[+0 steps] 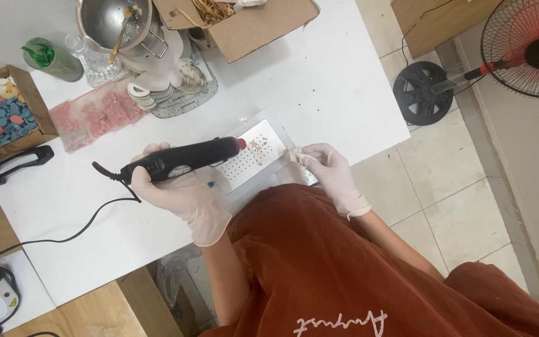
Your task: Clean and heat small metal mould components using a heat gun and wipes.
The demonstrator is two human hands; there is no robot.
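My left hand (169, 187), in a thin pale glove, grips a black corded heat tool (188, 159) with a red nozzle tip. The tip hangs over a clear rectangular sheet (263, 134) that carries rows of small dark dots and a few brownish pieces. My right hand (329, 168), also gloved, pinches the right edge of that sheet between thumb and fingers. The tool's black cord (88, 218) trails left across the white table (319, 81). My rust-coloured shirt hides the sheet's near edge.
A wooden box of pink and blue pieces (1, 118) sits at left, beside clear bags of pink pieces (95, 115). Behind are a metal pot (113, 22), a cardboard box (244, 22) and a green bottle (51, 59). A standing fan (519, 53) is on the floor at right.
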